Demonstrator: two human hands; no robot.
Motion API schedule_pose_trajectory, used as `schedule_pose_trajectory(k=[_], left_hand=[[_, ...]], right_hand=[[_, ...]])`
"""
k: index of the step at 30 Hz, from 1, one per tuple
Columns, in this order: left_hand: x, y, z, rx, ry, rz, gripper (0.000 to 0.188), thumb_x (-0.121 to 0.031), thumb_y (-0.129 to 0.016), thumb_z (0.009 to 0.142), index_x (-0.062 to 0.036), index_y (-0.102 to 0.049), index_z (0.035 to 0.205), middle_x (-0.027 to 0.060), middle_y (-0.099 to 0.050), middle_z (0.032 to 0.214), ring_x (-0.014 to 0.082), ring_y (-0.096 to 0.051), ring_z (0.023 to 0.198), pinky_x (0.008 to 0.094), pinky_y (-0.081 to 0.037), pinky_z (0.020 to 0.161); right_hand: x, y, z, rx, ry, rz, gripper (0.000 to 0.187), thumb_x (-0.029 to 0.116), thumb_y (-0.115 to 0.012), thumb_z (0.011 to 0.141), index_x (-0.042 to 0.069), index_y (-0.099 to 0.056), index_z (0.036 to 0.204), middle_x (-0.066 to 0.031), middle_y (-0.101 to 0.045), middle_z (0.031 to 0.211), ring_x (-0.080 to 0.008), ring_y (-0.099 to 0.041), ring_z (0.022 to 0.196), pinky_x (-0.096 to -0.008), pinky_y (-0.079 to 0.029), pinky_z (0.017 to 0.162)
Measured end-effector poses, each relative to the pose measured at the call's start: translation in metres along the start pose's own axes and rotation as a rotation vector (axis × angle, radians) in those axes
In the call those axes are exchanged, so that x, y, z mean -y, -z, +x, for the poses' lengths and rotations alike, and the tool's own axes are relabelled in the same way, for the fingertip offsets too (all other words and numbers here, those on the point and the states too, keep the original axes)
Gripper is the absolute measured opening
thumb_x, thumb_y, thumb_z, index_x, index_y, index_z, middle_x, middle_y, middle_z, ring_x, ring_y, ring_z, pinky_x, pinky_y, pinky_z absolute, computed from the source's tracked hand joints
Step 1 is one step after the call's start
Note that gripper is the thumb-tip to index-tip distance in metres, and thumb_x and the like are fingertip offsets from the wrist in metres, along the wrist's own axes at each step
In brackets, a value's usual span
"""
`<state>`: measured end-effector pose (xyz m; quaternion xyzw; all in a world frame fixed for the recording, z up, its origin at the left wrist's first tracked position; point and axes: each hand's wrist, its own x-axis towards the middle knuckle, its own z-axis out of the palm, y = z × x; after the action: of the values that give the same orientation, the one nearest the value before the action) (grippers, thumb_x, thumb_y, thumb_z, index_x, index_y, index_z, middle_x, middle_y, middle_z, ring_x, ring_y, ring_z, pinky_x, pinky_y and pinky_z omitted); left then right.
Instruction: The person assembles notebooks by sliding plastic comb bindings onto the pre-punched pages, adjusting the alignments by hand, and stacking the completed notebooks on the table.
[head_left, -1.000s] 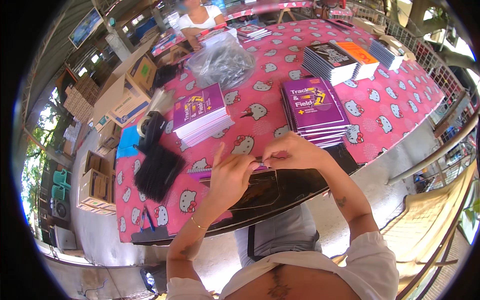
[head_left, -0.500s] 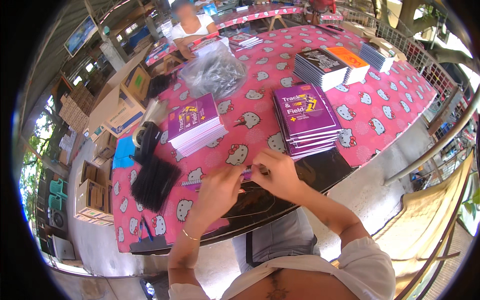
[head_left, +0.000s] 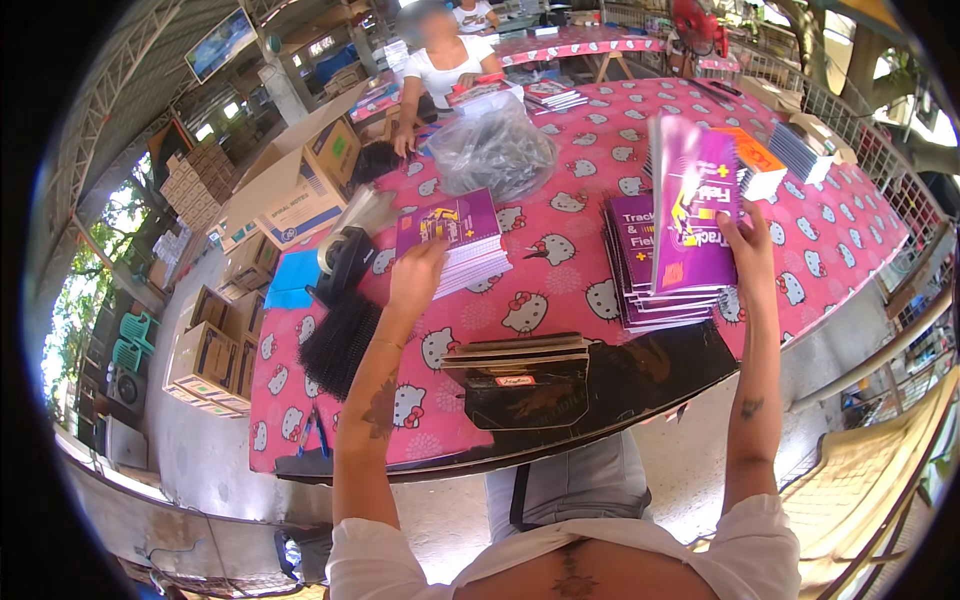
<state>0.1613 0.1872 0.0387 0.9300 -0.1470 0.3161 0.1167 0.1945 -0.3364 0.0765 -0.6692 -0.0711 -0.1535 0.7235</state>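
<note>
My right hand [head_left: 750, 245] grips a purple notebook [head_left: 690, 220] by its edge. It stands tilted and slightly blurred above the right-hand stack of purple notebooks [head_left: 640, 285]. At the left, my left hand [head_left: 418, 270] has its fingers bent together on the top notebook of another purple stack [head_left: 475, 265], whose white page edges face me. Part of that cover is hidden by the hand. Between my forearms, a low layered wooden stand [head_left: 525, 385] rests on the black board [head_left: 640, 365] along the table's near edge, with no notebook on it.
Left of my left forearm lie black spiral coils [head_left: 340, 345], a tape dispenser [head_left: 342, 262] and pens [head_left: 314, 435]. Farther off are a clear plastic bag [head_left: 495, 150], an open carton [head_left: 310, 180], an orange notebook stack [head_left: 755, 160] and a co-worker [head_left: 440, 70] across the pink table [head_left: 560, 215].
Both hands have parted from the near edge. The right has carried the purple notebook up to the right stack; the left has moved to the left stack. The wooden stand is now uncovered.
</note>
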Motion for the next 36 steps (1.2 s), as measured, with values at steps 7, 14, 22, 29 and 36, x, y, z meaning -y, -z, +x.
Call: schedule_pose_trajectory(k=[7,14,22,29,36], left_hand=[[-0.075,0.066,0.026,-0.499,0.005,0.262,0.010,-0.004,-0.062,0.095,-0.0035,-0.067,0.104,0.0135,-0.061,0.090,0.0326,-0.057,0.085,0.0443,-0.040,0.077],[-0.197,0.112,0.016,-0.226,-0.283,-0.042,0.026,-0.002,-0.069,0.080,-0.0059,-0.067,0.106,0.0067,-0.061,0.090,0.0265,-0.058,0.085,0.0406,-0.039,0.078],[-0.226,0.124,0.006,-0.042,-0.292,-0.106,0.027,0.001,-0.068,0.082,-0.0031,-0.068,0.108,0.0077,-0.065,0.096,0.0265,-0.058,0.083,0.0392,-0.039,0.080],[-0.226,0.111,0.007,0.006,-0.312,-0.130,0.029,0.003,-0.068,0.079,-0.0031,-0.067,0.108,0.0068,-0.064,0.094,0.0257,-0.059,0.083,0.0375,-0.039,0.081],[-0.181,0.057,-0.082,0.039,-0.167,0.043,0.029,-0.004,-0.068,0.087,-0.0043,-0.069,0.116,0.0114,-0.069,0.112,0.0280,-0.064,0.101,0.0448,-0.040,0.098]], right_hand=[[-0.035,-0.011,0.014,-0.196,0.426,-1.453,0.078,0.049,-0.078,0.086,0.017,-0.050,0.150,-0.0242,-0.047,0.149,-0.0469,-0.051,0.131,-0.0520,-0.045,0.105],[-0.021,-0.124,-0.136,0.459,0.087,0.123,0.038,0.002,-0.077,0.090,-0.002,-0.063,0.125,-0.0093,-0.072,0.107,-0.0125,-0.069,0.097,-0.0267,-0.057,0.081],[-0.033,-0.116,-0.152,0.380,0.176,-0.065,0.022,0.005,-0.079,0.089,0.002,-0.071,0.109,-0.0038,-0.069,0.082,-0.0106,-0.066,0.068,-0.0265,-0.050,0.063],[-0.039,-0.107,-0.154,0.416,0.088,-0.112,0.025,0.007,-0.081,0.088,0.003,-0.072,0.110,-0.0074,-0.070,0.098,-0.0123,-0.069,0.082,-0.0272,-0.053,0.071],[-0.048,-0.132,-0.176,0.483,0.043,0.023,0.064,0.011,-0.080,0.090,0.004,-0.048,0.145,-0.0133,-0.068,0.120,-0.0194,-0.065,0.111,-0.0327,-0.049,0.098]])
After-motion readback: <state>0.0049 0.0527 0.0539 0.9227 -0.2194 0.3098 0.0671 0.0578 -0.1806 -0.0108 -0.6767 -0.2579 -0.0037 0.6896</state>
